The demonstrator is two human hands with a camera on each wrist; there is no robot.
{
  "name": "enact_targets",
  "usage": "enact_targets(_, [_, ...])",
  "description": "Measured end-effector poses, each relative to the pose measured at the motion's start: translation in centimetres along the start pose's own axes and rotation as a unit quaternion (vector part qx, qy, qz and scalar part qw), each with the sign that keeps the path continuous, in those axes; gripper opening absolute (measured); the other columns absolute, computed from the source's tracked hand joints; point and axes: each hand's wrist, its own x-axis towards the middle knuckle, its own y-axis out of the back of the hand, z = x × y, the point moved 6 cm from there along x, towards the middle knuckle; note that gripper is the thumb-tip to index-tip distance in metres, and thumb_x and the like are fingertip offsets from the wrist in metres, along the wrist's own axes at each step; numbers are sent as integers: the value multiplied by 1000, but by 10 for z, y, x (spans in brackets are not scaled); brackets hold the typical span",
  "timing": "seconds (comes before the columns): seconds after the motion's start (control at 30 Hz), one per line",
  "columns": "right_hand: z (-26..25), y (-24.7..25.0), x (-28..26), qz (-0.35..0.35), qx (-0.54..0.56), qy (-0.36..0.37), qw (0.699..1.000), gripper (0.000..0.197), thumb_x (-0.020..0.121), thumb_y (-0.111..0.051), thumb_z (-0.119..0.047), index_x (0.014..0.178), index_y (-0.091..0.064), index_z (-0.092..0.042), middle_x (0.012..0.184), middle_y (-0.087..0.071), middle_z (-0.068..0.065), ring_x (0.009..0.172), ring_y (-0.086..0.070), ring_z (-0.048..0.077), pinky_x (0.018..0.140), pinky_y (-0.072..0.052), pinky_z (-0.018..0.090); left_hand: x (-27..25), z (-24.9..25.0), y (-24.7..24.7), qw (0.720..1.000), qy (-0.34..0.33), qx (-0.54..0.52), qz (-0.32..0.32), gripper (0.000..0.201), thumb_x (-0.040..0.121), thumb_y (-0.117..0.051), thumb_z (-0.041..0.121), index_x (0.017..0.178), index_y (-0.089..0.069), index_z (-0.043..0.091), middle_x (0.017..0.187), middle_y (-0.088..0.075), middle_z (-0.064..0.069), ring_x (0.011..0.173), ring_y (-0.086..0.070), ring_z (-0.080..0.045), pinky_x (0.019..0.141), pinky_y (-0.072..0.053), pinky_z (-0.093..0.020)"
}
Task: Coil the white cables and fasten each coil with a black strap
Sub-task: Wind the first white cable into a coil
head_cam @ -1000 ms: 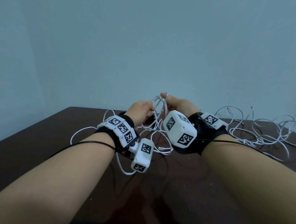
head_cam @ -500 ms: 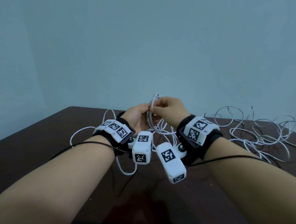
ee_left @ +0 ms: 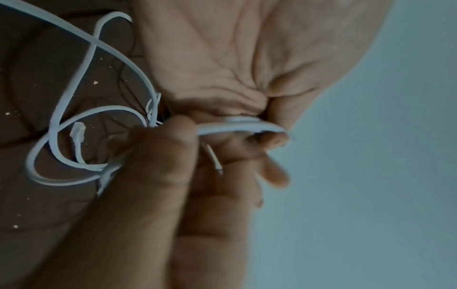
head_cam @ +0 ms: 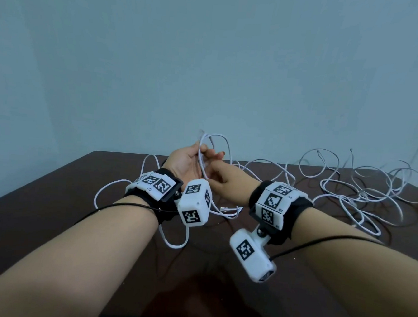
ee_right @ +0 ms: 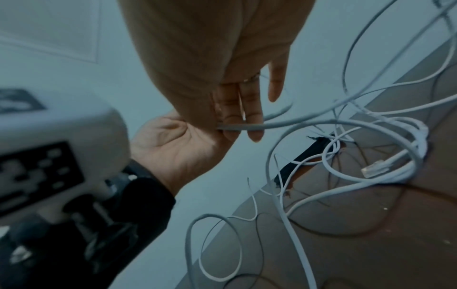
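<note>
In the head view my left hand (head_cam: 195,157) is raised above the table with its palm turned inward and grips a bunch of white cable (head_cam: 216,137) loops. My right hand (head_cam: 215,175) sits just right of it and pinches the same cable. The left wrist view shows the cable (ee_left: 243,126) clamped under my left fingers (ee_left: 274,139), with a clear connector (ee_left: 78,130) hanging below. From the right wrist, the cable (ee_right: 249,127) runs out from my right fingers (ee_right: 252,117), and a black strap (ee_right: 305,156) lies on the table under loose loops.
A big tangle of loose white cables (head_cam: 364,191) covers the far right of the dark brown table (head_cam: 52,197). More loops (head_cam: 172,240) trail under my left wrist. A pale blue wall stands behind the table's far edge.
My right hand has turned over and dropped lower and to the right while still at the cable. My left palm has opened towards it, and a loop now stands above both hands.
</note>
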Motion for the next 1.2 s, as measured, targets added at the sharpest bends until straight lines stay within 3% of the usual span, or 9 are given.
enact_targets(0.13, [35, -5, -12, -94, -46, -66, 992, 22, 94, -53, -31, 77, -50, -17, 71, -51, -5, 68, -47, 13, 64, -38, 25, 0, 15, 9, 996, -15, -84, -17, 49, 101, -30, 34, 59, -47, 15, 42, -33, 6, 33, -33, -9, 52, -44, -17])
enact_targets(0.23, [61, 1, -21, -82, -49, -118, 988, 27, 91, -58, -34, 68, -49, -23, 65, -47, -10, 61, -44, 4, 59, -37, 20, -4, 24, 11, 998, -19, -47, -30, 61, 97, -32, 49, 48, -47, 16, 37, -26, 6, 34, -13, -9, 42, -32, -13])
enact_targets(0.33, [71, 10, -21, -21, 112, -163, 980, 9, 86, -65, -18, 85, -57, -16, 71, -55, -5, 64, -51, 6, 63, -41, 19, -7, 21, 10, 1000, -14, 10, -23, 62, 94, -37, 55, 45, -41, 18, 35, -24, 7, 33, -11, -7, 35, -23, -13])
enact_targets(0.57, [58, 15, -23, -14, 448, -220, 867, 48, 67, -52, -13, 113, -63, -10, 61, -49, -4, 57, -38, 6, 56, -31, 15, -9, 11, 4, 997, 32, 63, -41, 63, 95, -35, 54, 42, -37, 20, 32, -25, 9, 41, -4, -7, 32, -18, -12])
enact_targets(0.7, [52, 14, -24, -55, 583, -184, 790, 41, 62, -69, -12, 102, -70, -3, 83, -63, 14, 66, -61, 21, 63, -54, 26, -11, 7, 3, 995, 43, 73, -50, 62, 93, -36, 57, 43, -36, 20, 33, -25, 9, 40, -5, -7, 31, -18, -11])
enact_targets(0.8, [46, 19, -26, -43, 623, -146, 767, 23, 83, -54, -12, 90, -71, 1, 64, -66, 13, 50, -64, 18, 46, -52, 23, -10, 8, 1, 995, 41, 63, -60, 63, 92, -32, 59, 43, -37, 20, 33, -26, 10, 39, -5, -5, 29, -20, -10])
enact_targets(0.97, [37, 22, -29, -47, 585, -143, 797, 29, 101, -32, -9, 80, -52, -4, 45, -58, 2, 36, -56, 9, 38, -45, 16, -7, 5, -2, 995, 43, 80, -35, 55, 92, -37, 57, 53, -43, 18, 39, -26, 9, 28, -21, -2, 31, -21, -10])
enact_targets(1.13, [35, 16, -30, -62, 521, -158, 837, 31, 98, -44, -20, 71, -54, -8, 47, -58, 1, 37, -53, 8, 42, -44, 18, -4, 6, 3, 991, 50, 118, -24, 43, 97, -35, 48, 75, -48, 13, 42, -30, 10, 29, -26, -1, 34, -37, -13])
enact_targets(1.2, [44, 12, -23, -64, 417, -163, 892, 30, 90, -56, -33, 66, -57, -15, 52, -51, 0, 41, -45, 9, 47, -37, 22, -4, 6, 6, 991, 59, 117, -14, 43, 98, -34, 46, 76, -50, 12, 43, -35, 8, 32, -31, -2, 41, -41, -13])
